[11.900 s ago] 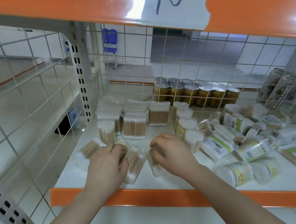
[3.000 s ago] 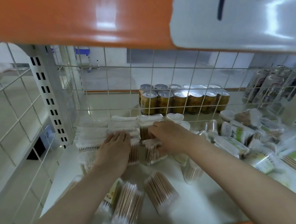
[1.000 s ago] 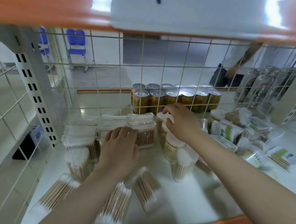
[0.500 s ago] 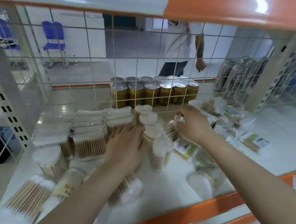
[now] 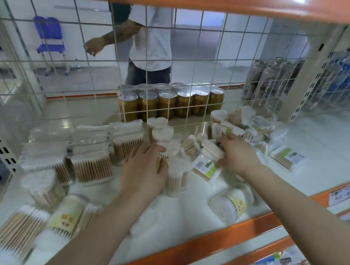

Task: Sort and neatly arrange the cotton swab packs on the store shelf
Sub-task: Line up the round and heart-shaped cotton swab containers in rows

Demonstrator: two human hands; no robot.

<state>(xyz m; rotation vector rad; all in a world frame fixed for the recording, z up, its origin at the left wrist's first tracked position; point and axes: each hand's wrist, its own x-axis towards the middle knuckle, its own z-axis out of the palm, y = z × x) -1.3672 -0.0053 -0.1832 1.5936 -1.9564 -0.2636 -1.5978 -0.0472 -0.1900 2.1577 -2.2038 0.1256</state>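
1. Since half a second ago my right hand has dropped from the back of the loose pile to a green-labelled swab pack lying flat, its fingers curled round it.
2. I see my left hand resting against the upright round swab tubs, fingers loosely bent on their sides, gripping nothing.
3. Boxed swab packs stand in rows just left of that hand.
4. Loose packs lie near the shelf's orange front edge.
5. Bare white shelf opens to the right.
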